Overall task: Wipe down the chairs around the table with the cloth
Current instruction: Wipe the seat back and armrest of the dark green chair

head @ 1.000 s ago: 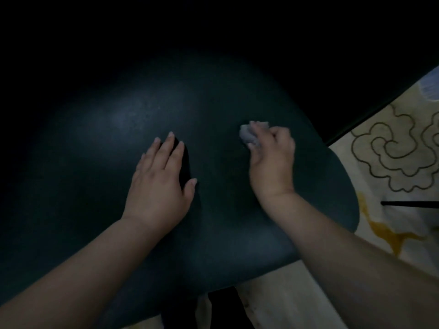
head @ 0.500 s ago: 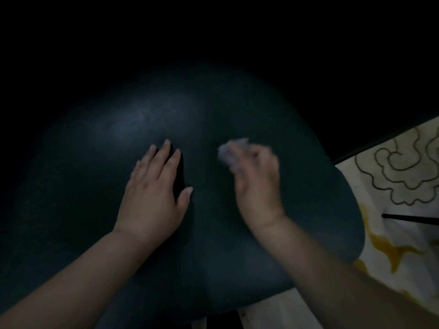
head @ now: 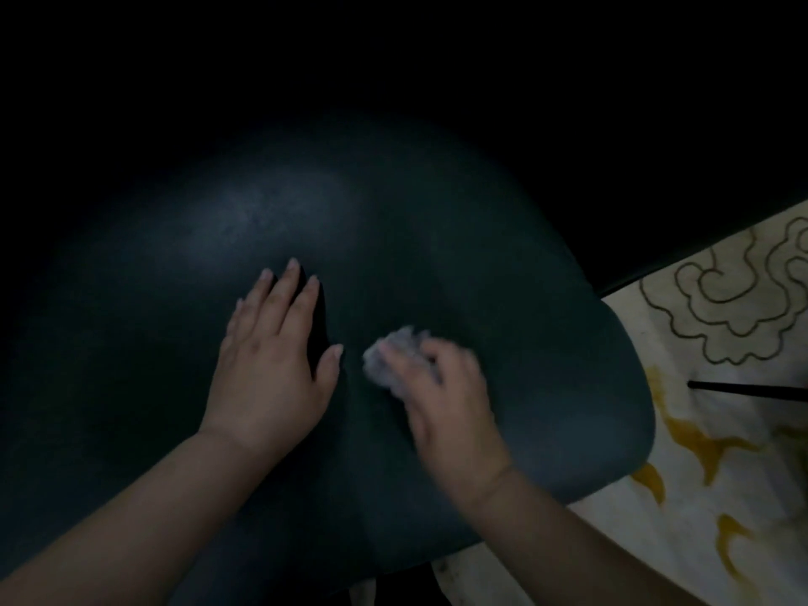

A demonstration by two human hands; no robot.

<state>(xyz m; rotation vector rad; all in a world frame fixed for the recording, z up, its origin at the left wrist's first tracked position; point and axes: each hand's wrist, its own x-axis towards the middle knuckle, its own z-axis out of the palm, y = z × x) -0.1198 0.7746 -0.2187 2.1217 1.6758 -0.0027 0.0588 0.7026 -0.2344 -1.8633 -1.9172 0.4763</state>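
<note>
- My right hand (head: 441, 387) has its fingers curled round the small pale cloth (head: 393, 358), a crumpled wad that is blurred here, pressed onto the dark chair seat (head: 524, 325).
- My left hand (head: 271, 365) lies flat on the same seat, fingers straight and close together, thumb out to the side; it holds nothing and, I judge, just steadies the chair.
- The cloth sits near the middle of the seat, just beside my left thumb, with a narrow strip of seat showing between them.
- What the next stroke turns on: the bare seat runs widest to the right of the cloth and away from me toward the dim far part, while my left hand blocks the way leftward. So I think the wipe should go right or outward, unless I lift the left hand first.
- The right hand is the only one on the cloth, so it does the wiping.
- Beyond the seat's right edge lies a patterned floor (head: 721, 452) with a thin dark rod (head: 743, 389) on it; the rest is too dark to make out.
</note>
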